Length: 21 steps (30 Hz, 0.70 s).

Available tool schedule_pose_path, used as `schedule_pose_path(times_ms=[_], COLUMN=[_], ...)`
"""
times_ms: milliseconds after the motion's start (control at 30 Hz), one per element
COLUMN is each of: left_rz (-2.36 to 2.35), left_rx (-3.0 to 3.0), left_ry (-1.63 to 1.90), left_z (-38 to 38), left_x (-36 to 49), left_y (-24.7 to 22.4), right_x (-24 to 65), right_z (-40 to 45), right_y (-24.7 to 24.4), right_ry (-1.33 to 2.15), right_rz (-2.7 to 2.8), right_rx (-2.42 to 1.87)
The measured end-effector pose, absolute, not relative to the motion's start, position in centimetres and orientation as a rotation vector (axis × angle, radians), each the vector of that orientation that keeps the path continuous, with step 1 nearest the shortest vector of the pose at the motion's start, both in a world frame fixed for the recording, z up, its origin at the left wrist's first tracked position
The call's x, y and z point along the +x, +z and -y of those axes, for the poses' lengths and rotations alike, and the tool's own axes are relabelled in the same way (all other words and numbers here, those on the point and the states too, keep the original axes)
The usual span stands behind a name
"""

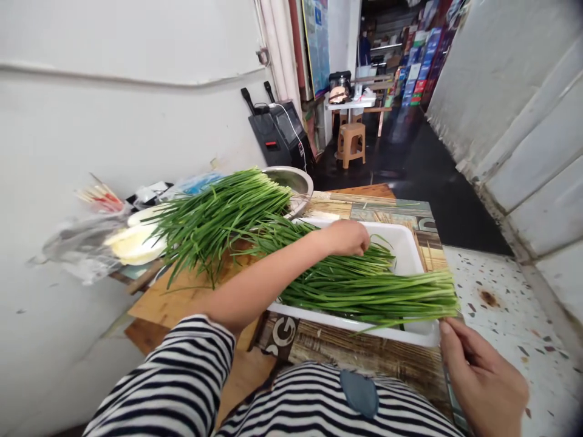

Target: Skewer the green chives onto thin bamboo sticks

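Note:
Long green garlic chives (364,294) lie in a white plastic tray (410,243), their pale ends jutting past its right side. My left hand (348,238) reaches across the tray, fingers curled closed at the chives along its far side; what is in them is hidden. At the tray's near right corner, my right hand (485,370) pinches thumb and forefinger together beside the chive ends. Whether it grips a stalk or the rim, I cannot tell. A larger heap of chives (223,212) rests left of the tray, against a metal bowl (298,182).
The tray stands on a patterned tabletop (364,352) with loose scraps behind it. A yellow-white bowl (136,243) and plastic bags (82,249) sit at left by the wall. Farther off are a black device (282,133), a brown stool (351,142) and stacked boxes (419,70).

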<state>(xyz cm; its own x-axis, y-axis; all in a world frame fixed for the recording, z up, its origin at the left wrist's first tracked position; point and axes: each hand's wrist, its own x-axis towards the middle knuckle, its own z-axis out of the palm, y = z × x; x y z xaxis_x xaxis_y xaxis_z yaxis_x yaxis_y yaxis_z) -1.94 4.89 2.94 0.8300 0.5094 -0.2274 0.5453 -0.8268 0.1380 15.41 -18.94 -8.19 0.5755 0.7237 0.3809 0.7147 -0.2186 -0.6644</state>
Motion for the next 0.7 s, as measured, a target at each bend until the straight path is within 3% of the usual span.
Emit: schedule_pose_path(times_ms=[167, 367, 700], left_rz=[-0.92, -1.09, -0.997], left_rx=[2.8, 2.644, 2.653], left_ry=[-0.646, -0.872, -0.621], left_z=[-3.3, -3.0, -3.1], left_x=[-0.6, -2.6, -4.3], left_y=[-0.2, 0.4, -2.0], right_x=[15.7, 15.9, 16.6], right_z=[18.7, 18.8, 18.3], right_y=[-8.5, -8.9, -9.9], right_ry=[-0.028, -0.025, -0.185], right_rz=[1.184, 1.215, 1.333], right_rx=[-2.007, -2.009, -1.928])
